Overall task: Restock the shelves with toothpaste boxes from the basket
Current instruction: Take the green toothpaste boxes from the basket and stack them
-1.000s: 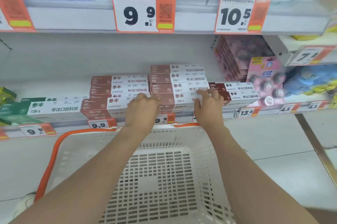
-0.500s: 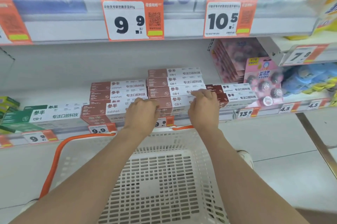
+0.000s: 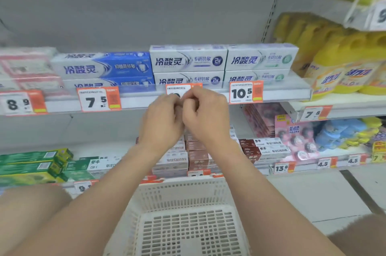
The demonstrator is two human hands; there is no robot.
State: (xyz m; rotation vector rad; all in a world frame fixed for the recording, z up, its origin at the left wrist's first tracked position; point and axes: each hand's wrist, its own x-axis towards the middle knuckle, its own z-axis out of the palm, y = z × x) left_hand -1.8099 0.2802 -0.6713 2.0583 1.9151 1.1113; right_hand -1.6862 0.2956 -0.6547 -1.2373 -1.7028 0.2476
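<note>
Hands meet before a price tag point(image 3: 177, 90): left hand point(image 3: 161, 119) and right hand point(image 3: 205, 118), fingers curled, knuckles touching; whether they pinch anything cannot be told. Behind the wrists and rightward, toothpaste boxes point(image 3: 269, 148) lie stacked, beyond the near basket point(image 3: 183, 195).

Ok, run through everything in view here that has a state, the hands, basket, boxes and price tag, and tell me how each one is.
left hand: raised before the upper shelf rail, fingers curled, against the other hand; grip unclear
right hand: raised alongside, fingers curled; grip unclear
basket: no boxes in the part that shows
brown toothpaste boxes: stacked flat on the lower shelf
price tag: partly hidden behind both hands
</note>
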